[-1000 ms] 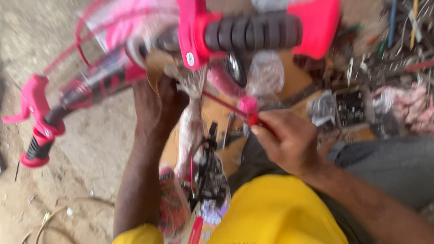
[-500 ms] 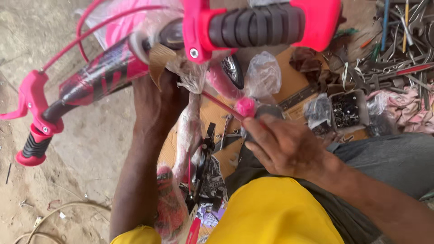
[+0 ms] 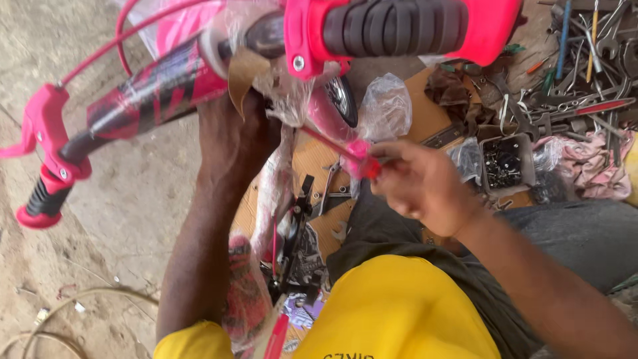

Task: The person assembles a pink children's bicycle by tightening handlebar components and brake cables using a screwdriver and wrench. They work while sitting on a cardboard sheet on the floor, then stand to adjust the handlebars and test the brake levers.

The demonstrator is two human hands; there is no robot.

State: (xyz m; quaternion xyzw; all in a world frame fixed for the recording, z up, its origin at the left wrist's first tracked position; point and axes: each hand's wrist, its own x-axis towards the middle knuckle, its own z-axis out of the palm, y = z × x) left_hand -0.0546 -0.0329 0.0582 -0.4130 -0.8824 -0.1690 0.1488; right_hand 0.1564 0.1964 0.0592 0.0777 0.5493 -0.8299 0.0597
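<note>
The person wears a bright yellow top with short sleeves and dark print at the near hem, dark grey trousers, both forearms bare, and no gloves on left hand or right hand.

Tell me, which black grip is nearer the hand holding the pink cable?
The big grip at the top of the picture. It sits just above the right hand, while the other grip is far off at the left edge.
</note>
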